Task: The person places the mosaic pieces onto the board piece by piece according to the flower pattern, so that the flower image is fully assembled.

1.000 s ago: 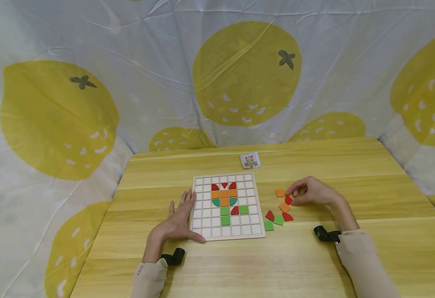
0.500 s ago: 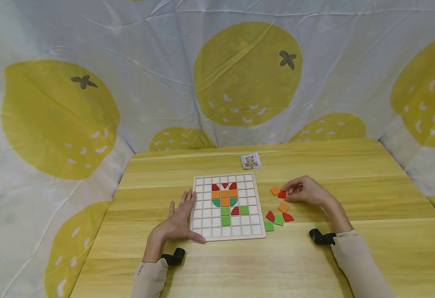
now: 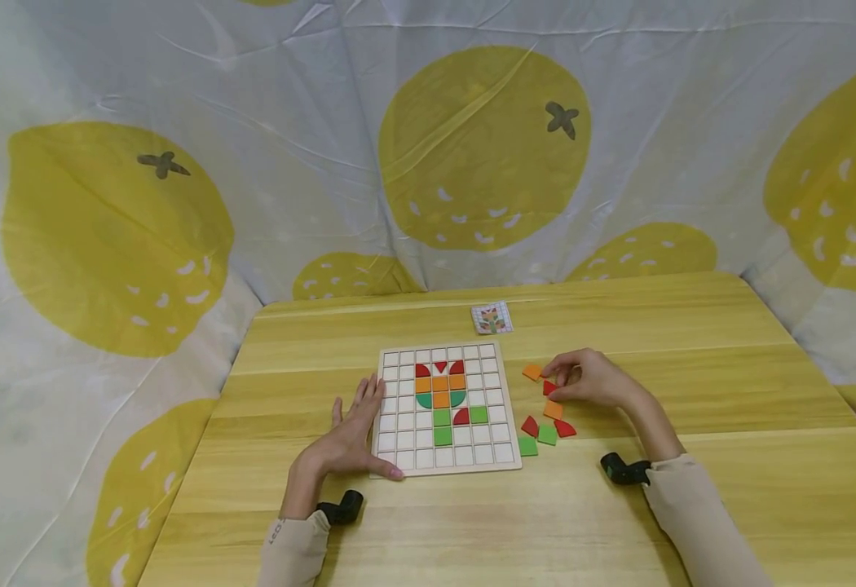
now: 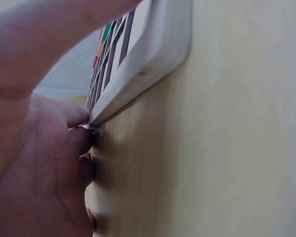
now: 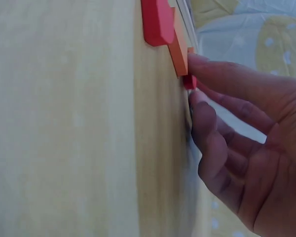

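A pale wooden grid board (image 3: 406,458) lies on the table, with red, orange, teal and green tiles forming a flower in its squares. My left hand (image 3: 347,436) rests at its left side, fingers spread along the edge and thumb at the front edge. In the left wrist view, fingertips of the left hand (image 4: 49,158) touch the board's side (image 4: 138,79). To the right of the board, my right hand (image 3: 591,377) pinches a small red tile (image 3: 549,389) between thumb and fingers, low over the table. The right wrist view shows this red tile (image 5: 190,82) partly hidden by the fingertips.
Around the right hand lie an orange tile (image 3: 532,372), a second orange tile (image 3: 553,410), red tiles (image 3: 564,428) and green tiles (image 3: 547,434). A small picture card (image 3: 491,318) with a flower pattern lies behind the board. A lemon-print cloth (image 3: 311,163) hangs behind the table (image 3: 472,530).
My right hand has moved left toward the board with the red tile. One orange tile has shifted left and slightly back beside it. The left hand has stayed in place on the board's edge.
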A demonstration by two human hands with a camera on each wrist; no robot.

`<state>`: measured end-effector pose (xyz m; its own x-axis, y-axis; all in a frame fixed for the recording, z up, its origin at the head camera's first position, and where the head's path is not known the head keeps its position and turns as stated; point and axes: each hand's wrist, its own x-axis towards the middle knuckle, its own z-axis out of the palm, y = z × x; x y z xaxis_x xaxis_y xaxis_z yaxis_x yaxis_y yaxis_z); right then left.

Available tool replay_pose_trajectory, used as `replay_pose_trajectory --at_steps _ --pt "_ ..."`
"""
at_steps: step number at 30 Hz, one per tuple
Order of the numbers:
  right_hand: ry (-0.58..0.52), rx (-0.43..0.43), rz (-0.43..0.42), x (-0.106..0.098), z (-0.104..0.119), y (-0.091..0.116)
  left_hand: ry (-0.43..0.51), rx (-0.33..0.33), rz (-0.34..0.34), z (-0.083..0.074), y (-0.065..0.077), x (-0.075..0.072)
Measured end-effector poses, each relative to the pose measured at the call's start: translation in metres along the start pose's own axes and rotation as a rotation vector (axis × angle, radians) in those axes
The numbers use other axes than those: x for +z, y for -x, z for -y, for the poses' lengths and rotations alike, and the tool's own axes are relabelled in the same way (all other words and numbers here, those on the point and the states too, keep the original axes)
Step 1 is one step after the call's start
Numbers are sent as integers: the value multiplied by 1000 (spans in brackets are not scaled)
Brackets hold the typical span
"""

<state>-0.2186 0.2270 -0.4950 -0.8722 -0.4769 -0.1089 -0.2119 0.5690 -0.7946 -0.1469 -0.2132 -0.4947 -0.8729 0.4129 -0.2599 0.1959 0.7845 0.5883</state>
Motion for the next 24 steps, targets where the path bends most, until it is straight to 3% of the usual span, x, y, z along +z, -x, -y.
replay_pose_trajectory --at_steps 4,15,24 --pt "-34 -31 32 2 -1 -2 1 0 -1 0 0 1" --pt "21 -20 -21 10 0 -5 6 6 -2 -1 1 0" --pt "31 -62 0 12 0 -6 3 -5 -1 0 1 0"
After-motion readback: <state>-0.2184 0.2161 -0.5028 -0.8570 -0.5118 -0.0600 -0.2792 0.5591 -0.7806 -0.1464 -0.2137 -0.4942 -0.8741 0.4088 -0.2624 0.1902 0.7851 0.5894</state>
